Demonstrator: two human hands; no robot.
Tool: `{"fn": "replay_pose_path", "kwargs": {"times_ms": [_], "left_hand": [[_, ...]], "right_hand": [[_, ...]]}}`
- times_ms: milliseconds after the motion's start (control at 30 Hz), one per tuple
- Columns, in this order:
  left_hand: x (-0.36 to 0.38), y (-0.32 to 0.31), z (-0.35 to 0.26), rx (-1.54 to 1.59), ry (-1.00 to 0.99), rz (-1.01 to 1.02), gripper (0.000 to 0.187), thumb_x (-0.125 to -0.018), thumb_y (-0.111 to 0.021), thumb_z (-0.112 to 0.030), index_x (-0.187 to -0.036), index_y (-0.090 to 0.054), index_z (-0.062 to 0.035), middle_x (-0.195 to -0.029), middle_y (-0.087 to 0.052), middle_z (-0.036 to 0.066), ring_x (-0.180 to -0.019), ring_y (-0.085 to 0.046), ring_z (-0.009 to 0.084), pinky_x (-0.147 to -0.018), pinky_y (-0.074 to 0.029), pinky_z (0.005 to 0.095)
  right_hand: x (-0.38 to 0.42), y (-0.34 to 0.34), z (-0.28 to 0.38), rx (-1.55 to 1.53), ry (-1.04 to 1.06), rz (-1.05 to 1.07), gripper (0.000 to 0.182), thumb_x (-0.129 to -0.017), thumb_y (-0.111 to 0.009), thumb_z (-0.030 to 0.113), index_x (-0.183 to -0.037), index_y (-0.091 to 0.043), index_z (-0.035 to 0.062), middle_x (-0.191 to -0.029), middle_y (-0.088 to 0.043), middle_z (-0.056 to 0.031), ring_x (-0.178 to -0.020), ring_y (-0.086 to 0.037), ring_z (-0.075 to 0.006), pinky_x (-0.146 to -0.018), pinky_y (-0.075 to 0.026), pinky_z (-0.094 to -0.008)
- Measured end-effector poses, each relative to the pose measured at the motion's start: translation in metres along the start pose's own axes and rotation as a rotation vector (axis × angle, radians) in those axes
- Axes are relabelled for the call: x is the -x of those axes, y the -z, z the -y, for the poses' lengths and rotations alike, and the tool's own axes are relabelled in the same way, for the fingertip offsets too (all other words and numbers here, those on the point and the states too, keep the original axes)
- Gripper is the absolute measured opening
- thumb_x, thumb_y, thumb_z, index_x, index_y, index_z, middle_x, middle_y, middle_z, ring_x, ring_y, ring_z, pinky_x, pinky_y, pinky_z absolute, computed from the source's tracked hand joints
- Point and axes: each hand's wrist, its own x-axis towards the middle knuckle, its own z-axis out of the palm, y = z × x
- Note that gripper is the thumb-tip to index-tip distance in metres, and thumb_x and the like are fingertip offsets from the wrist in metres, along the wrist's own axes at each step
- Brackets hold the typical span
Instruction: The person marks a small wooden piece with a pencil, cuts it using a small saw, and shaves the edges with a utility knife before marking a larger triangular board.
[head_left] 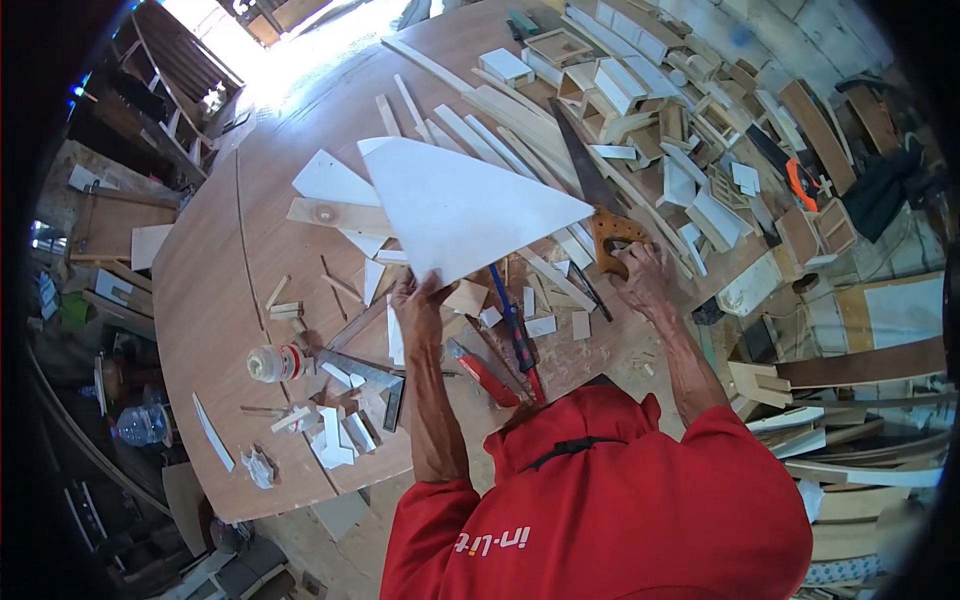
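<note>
My left hand (pixel 420 300) grips the lower corner of a white triangular board (pixel 470 205), which is raised over the wooden table. The fingers are partly hidden by the board. My right hand (pixel 640 275) is closed around the wooden handle (pixel 612 238) of a handsaw. Its dark blade (pixel 583 160) points away from me, to the right of the board. Loose wood strips (pixel 490 110) and small offcuts (pixel 540 326) lie under and around both. Nearer to me are a red-handled tool (pixel 485 375) and a long blue-and-red tool (pixel 518 340).
A metal square (pixel 365 372) and a jar (pixel 278 363) lie on the left of the wooden table (pixel 200 310). Many small wooden boxes and frames (pixel 620 90) crowd the right side. An orange-handled saw (pixel 800 185) is farther right. Planks (pixel 860 365) are stacked at the right edge.
</note>
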Motion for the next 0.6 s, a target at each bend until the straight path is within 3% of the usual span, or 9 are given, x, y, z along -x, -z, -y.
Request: {"fn": "replay_pose_path", "kwargs": {"times_ms": [100, 200, 267, 300, 367, 400, 467, 500, 600], "left_hand": [[0.008, -0.015, 0.011, 0.013, 0.031, 0.024, 0.030, -0.089, -0.050, 0.003, -0.118, -0.053, 0.0030, -0.108, -0.063, 0.013, -0.091, -0.065, 0.0226, -0.074, -0.059, 0.0346], [0.016, -0.027, 0.024, 0.053, 0.073, 0.038, 0.031, -0.088, -0.052, 0.003, -0.119, -0.052, 0.0022, -0.108, -0.063, 0.013, -0.091, -0.065, 0.0220, -0.074, -0.059, 0.0341], [0.020, -0.031, 0.037, 0.047, 0.065, 0.065, 0.032, -0.087, -0.052, 0.004, -0.119, -0.052, 0.0007, -0.109, -0.063, 0.013, -0.092, -0.065, 0.0225, -0.076, -0.059, 0.0347], [0.025, -0.038, 0.040, 0.057, 0.067, 0.117, 0.033, -0.087, -0.055, 0.004, -0.119, -0.053, -0.0003, -0.106, -0.064, 0.012, -0.089, -0.066, 0.0211, -0.074, -0.060, 0.0336], [0.035, -0.049, 0.048, 0.063, 0.082, 0.198, 0.036, -0.086, -0.058, 0.003, -0.122, -0.052, -0.0030, -0.105, -0.065, 0.009, -0.090, -0.066, 0.0189, -0.073, -0.060, 0.0331], [0.041, -0.054, 0.048, 0.058, 0.097, 0.244, 0.040, -0.086, -0.057, 0.004, -0.124, -0.050, -0.0044, -0.107, -0.064, 0.009, -0.093, -0.065, 0.0181, -0.074, -0.059, 0.0335], [0.049, -0.059, 0.048, 0.065, 0.147, 0.282, 0.042, -0.086, -0.056, 0.005, -0.127, -0.049, -0.0046, -0.107, -0.064, 0.009, -0.092, -0.065, 0.0174, -0.076, -0.058, 0.0335], [0.050, -0.057, 0.049, 0.067, 0.144, 0.276, 0.042, -0.086, -0.056, 0.005, -0.127, -0.049, -0.0046, -0.107, -0.064, 0.009, -0.092, -0.065, 0.0174, -0.076, -0.058, 0.0335], [0.055, -0.052, 0.048, 0.038, 0.226, 0.370, 0.043, -0.086, -0.055, 0.005, -0.128, -0.048, -0.0040, -0.106, -0.065, 0.007, -0.091, -0.065, 0.0160, -0.076, -0.056, 0.0314]], "right_hand": [[-0.001, 0.014, 0.006, -0.035, -0.043, 0.102, 0.039, -0.068, -0.070, 0.017, -0.106, -0.065, 0.0078, -0.101, -0.058, -0.0064, -0.105, -0.051, -0.0276, -0.100, -0.030, -0.0505], [0.003, 0.015, 0.020, -0.015, -0.026, -0.081, 0.035, -0.077, -0.066, 0.023, -0.109, -0.063, 0.0080, -0.110, -0.057, -0.0066, -0.107, -0.053, -0.0229, -0.099, -0.033, -0.0537], [0.006, 0.004, 0.036, -0.796, -0.350, -0.043, 0.035, -0.083, -0.064, 0.022, -0.114, -0.059, 0.0072, -0.111, -0.059, -0.0065, -0.098, -0.058, -0.0191, -0.090, -0.048, -0.0451], [0.004, 0.006, 0.047, -0.795, -0.351, -0.041, 0.035, -0.083, -0.064, 0.022, -0.114, -0.059, 0.0072, -0.111, -0.059, -0.0065, -0.098, -0.058, -0.0191, -0.090, -0.048, -0.0451], [0.001, 0.012, 0.066, -1.580, -0.706, 0.112, 0.036, -0.088, -0.061, 0.023, -0.120, -0.054, 0.0069, -0.114, -0.059, -0.0062, -0.094, -0.061, -0.0168, -0.078, -0.055, -0.0353], [-0.001, 0.011, 0.067, -1.582, -0.701, 0.122, 0.036, -0.088, -0.061, 0.023, -0.120, -0.054, 0.0069, -0.114, -0.059, -0.0062, -0.094, -0.061, -0.0168, -0.078, -0.055, -0.0353], [-0.002, 0.011, 0.070, -1.891, -0.747, 0.031, 0.046, -0.086, -0.067, 0.028, -0.125, -0.048, 0.0107, -0.118, -0.057, -0.0063, -0.105, -0.057, -0.0191, -0.086, -0.050, -0.0367], [-0.003, 0.014, 0.074, -1.864, -0.768, -0.085, 0.046, -0.085, -0.067, 0.026, -0.123, -0.049, 0.0096, -0.119, -0.056, -0.0052, -0.107, -0.056, -0.0183, -0.088, -0.049, -0.0379], [0.004, 0.014, 0.067, -1.829, -0.778, -0.073, 0.047, -0.083, -0.067, 0.023, -0.124, -0.049, 0.0091, -0.119, -0.056, -0.0049, -0.110, -0.054, -0.0184, -0.092, -0.047, -0.0392]]}}
